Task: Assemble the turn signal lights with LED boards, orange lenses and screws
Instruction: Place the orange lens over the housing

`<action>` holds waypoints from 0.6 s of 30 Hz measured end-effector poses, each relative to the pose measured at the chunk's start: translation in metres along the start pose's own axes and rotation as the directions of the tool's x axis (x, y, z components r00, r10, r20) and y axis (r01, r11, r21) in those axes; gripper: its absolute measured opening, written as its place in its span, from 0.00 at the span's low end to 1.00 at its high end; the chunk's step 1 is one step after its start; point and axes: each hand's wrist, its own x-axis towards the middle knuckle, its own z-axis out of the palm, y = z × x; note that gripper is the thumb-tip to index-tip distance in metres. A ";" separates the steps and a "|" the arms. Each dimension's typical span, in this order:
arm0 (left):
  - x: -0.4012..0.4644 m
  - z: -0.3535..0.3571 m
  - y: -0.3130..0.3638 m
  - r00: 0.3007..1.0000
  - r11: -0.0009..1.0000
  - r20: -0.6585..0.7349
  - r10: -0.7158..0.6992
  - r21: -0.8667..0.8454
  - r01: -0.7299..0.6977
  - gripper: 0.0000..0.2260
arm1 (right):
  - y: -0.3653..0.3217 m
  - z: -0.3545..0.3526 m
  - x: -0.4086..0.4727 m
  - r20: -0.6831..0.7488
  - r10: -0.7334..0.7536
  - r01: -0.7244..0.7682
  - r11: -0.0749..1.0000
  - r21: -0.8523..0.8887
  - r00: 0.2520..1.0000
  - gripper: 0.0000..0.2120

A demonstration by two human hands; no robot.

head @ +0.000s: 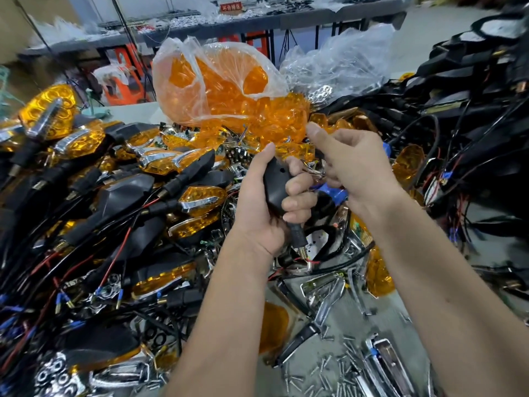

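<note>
Loose screws point(323, 371), cluttered worktable point(337, 319), background benches point(286, 17)

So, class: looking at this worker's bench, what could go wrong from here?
1. The left hand grips a black housing whose red wire dangles into the pile of parts below; it may snag.
2. Loose screws lie scattered near the bench edge and could roll off.

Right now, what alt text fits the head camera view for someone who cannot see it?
A left hand grips a black turn signal housing while the right hand pinches something small beside it, above piled signals, a bag of orange lenses and loose screws.
</note>
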 end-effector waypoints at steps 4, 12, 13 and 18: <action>0.000 0.001 -0.002 1.000 0.999 0.004 0.023 -0.034 -0.023 0.23 | 0.020 -0.015 0.006 -0.312 -0.201 -0.121 0.631 -0.766 0.929 0.23; 0.002 -0.001 0.002 0.976 0.996 -0.209 0.066 -0.037 -0.075 0.22 | 0.036 0.000 0.004 -0.272 -0.032 -0.240 0.380 -0.893 0.962 0.55; 0.002 -0.002 0.003 0.970 0.996 -0.233 0.073 -0.037 -0.083 0.22 | 0.036 0.000 0.005 -0.275 -0.004 -0.251 0.392 -0.885 0.962 0.56; 0.000 -0.008 0.009 0.944 0.996 -0.325 0.056 -0.050 -0.077 0.21 | 0.037 -0.009 0.015 -0.356 0.039 -0.307 0.596 -0.741 0.934 0.46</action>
